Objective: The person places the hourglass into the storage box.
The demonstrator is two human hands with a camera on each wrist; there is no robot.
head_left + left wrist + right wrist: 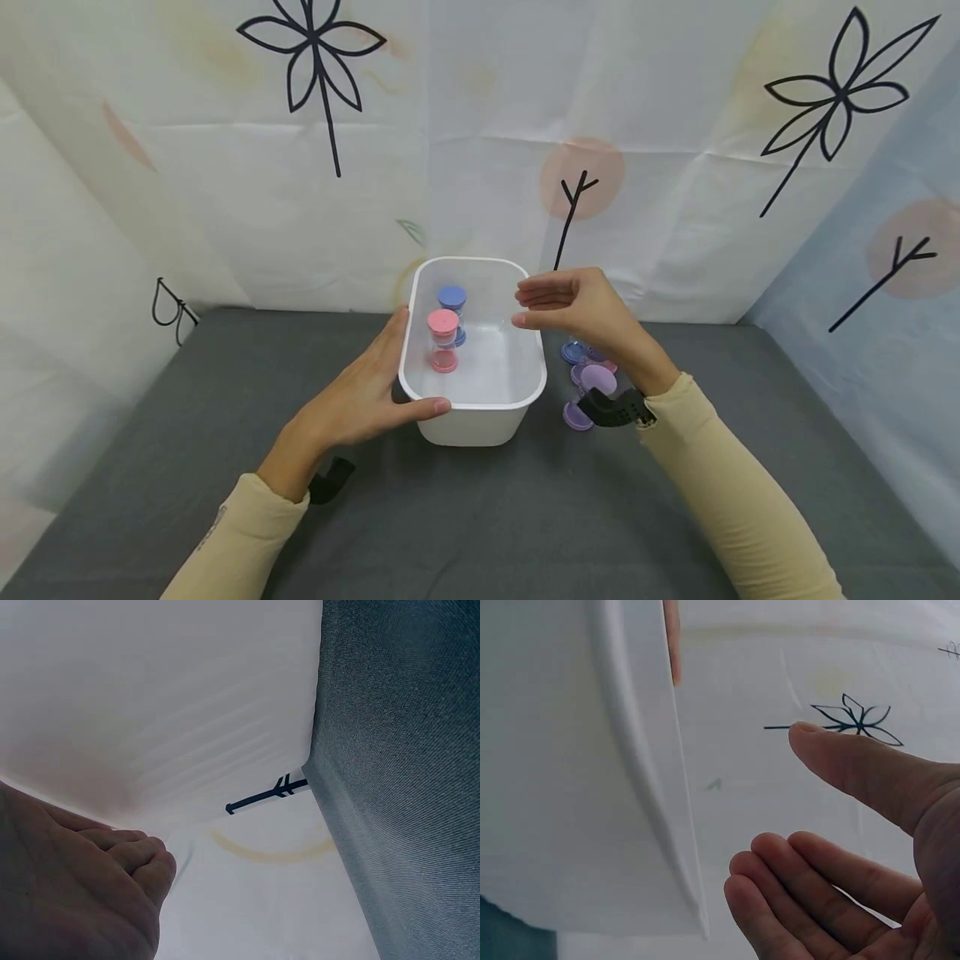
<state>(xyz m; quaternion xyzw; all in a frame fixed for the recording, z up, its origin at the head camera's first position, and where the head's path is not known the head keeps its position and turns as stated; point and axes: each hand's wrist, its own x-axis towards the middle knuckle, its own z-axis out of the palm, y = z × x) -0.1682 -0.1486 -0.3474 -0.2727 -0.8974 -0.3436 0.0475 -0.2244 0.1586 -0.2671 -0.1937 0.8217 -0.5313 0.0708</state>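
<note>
The white tub [474,427] lies between both hands, the left hand [356,392] nearer: its fingers spread along the left wall, thumb at the rim's near-left corner. The right hand [581,304], empty, thumb and fingers parted, hovers at the right rim. The tub opens upward, long axis running toward the back edge of the surface [465,525]. A pink-ended timer [442,323] and a blue-ended timer [452,297] stand upright inside, nearer the left wall; purple-ended timers [597,380] sit outside, to its right.
</note>
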